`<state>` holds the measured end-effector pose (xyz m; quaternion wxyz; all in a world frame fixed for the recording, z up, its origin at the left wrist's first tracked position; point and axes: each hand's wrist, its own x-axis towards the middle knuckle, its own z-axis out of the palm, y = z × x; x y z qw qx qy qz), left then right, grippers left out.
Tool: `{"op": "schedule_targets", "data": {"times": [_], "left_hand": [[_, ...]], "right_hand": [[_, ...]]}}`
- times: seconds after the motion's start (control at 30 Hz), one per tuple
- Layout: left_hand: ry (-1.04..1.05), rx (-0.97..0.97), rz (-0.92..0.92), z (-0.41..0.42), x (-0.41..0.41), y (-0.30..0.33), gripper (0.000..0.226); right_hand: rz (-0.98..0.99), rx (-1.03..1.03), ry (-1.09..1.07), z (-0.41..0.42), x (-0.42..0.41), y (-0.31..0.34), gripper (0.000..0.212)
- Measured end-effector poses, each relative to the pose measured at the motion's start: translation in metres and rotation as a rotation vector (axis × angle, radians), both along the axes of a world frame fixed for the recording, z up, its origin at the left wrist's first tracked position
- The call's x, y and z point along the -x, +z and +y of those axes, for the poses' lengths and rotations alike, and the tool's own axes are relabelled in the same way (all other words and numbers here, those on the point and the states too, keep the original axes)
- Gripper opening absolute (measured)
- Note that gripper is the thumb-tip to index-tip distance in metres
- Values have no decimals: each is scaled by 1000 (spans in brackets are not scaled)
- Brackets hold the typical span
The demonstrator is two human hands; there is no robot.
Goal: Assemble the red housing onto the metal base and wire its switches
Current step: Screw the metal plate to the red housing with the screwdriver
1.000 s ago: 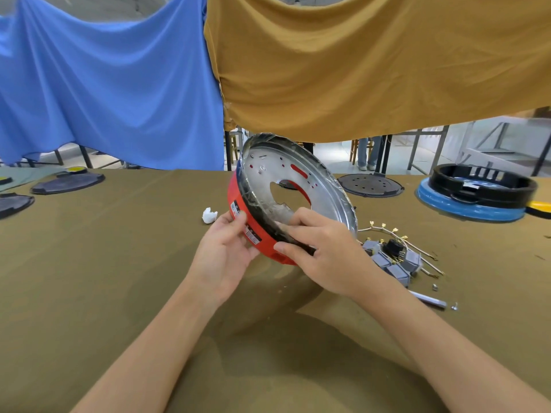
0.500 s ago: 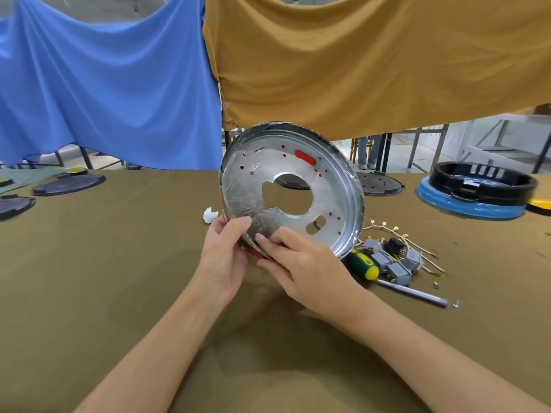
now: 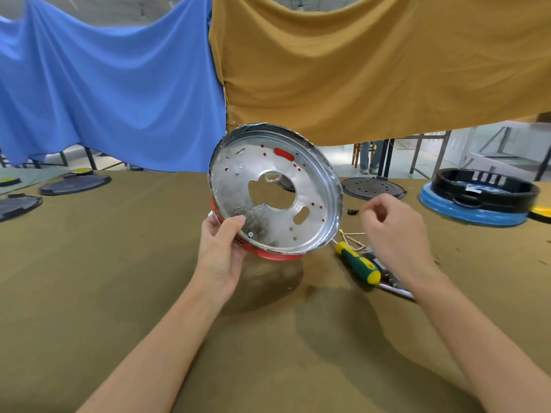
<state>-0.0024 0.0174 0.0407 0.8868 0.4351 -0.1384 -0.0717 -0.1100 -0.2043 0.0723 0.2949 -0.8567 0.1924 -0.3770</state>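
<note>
Gripping the lower left rim of the metal base (image 3: 238, 201) with thumb curled over its edge, the left hand (image 3: 219, 251) holds it tilted on edge at frame centre, the red housing (image 3: 275, 254) showing beneath its lower rim. Right of it, the right hand (image 3: 393, 231) hovers with fingers loosely curled, holding nothing visible, above the screwdriver (image 3: 357, 262) and wires (image 3: 353, 238) on the cloth-covered table (image 3: 119, 278).

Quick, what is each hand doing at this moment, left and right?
Left hand: grips the rim of the metal base, held tilted with the red housing.
Right hand: above the table, fingers loosely curled, holding nothing visible.
</note>
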Motion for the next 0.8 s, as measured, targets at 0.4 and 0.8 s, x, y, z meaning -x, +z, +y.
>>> {"op": "schedule_targets", "data": {"times": [0.4, 0.8], "left_hand": [[38, 28, 131, 4, -12, -5, 48], [-52, 49, 185, 11, -21, -8, 48]], "right_hand": [[774, 348, -57, -3, -8, -19, 38], [-25, -188, 39, -2, -5, -10, 20]]}}
